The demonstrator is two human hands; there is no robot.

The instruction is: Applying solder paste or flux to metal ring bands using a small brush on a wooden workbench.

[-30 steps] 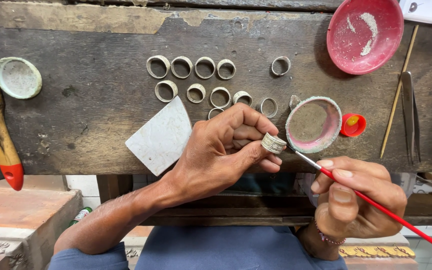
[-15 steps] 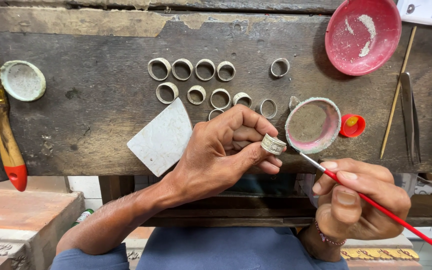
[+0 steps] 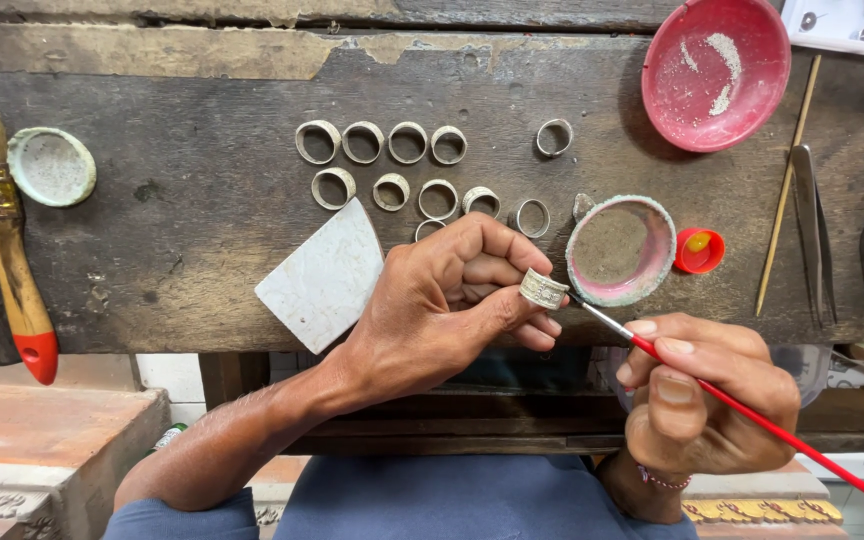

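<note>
Pinching one ring (image 3: pixel 543 289) at centre frame, left hand (image 3: pixel 442 310) fingers are closed; right hand (image 3: pixel 702 400) grips a red brush (image 3: pixel 752 415) (tip touching). Eleven-odd rings (image 3: pixel 382 145) wait on the tabletop (image 3: pixel 172 260).

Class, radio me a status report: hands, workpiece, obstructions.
Left hand pinches silver band ring. Right hand holds red-handled fine brush, tip at ring. Nothing in the way.
</note>
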